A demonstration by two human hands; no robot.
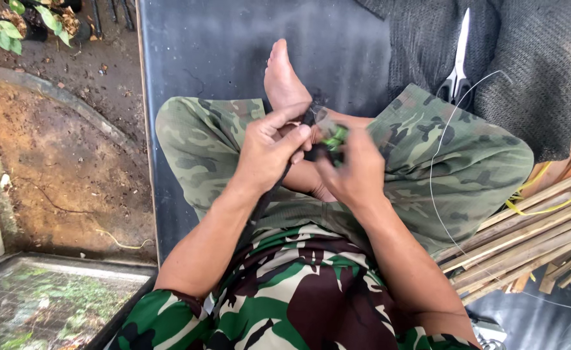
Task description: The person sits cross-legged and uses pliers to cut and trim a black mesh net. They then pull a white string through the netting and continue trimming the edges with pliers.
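Observation:
I sit cross-legged in camouflage clothes on a dark mat (pixel 220 45). My left hand (pixel 269 152) pinches a thin dark strip (pixel 309 118) between thumb and forefinger, just in front of my bare foot (pixel 284 81). My right hand (pixel 350 172) is closed around a small green and black object (pixel 334 137), partly blurred and mostly hidden by the fingers. Both hands meet over my lap. A thin pale line (pixel 437 152) curves across my right knee.
Scissors (pixel 457 71) lie on dark netting (pixel 544 65) at the upper right. A bundle of bamboo slats (pixel 525 236) lies at the right with yellow strips. Bare earth (pixel 58 155) and potted plants (pixel 13 23) are at the left; a wire mesh panel (pixel 45 301) is at lower left.

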